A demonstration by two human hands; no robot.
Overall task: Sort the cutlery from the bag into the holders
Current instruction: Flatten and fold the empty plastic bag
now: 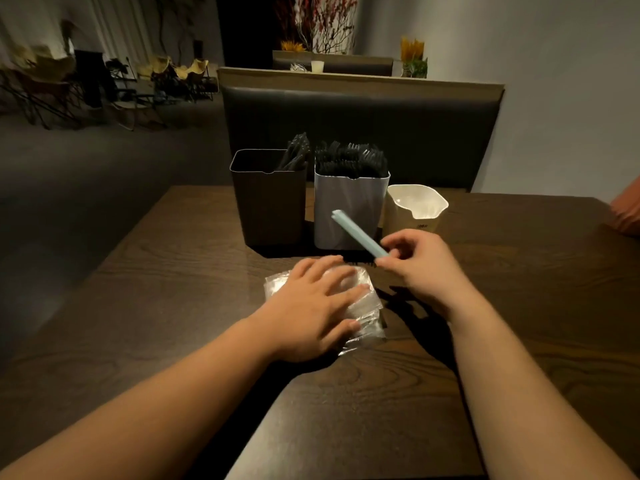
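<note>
Left hand (311,303) presses bag (371,306); right hand (422,263) pinches blue stick (356,233) before white holder (346,202).

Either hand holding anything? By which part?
Right hand pinches the blue stick at its near end. Left hand holds nothing, lying flat on the bag.

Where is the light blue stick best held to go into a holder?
Probably at its near end, from the right, as the right hand pinches it now. The light blue stick is long and thin, and its free far end slants toward the white holder, so that end can enter first.
</note>
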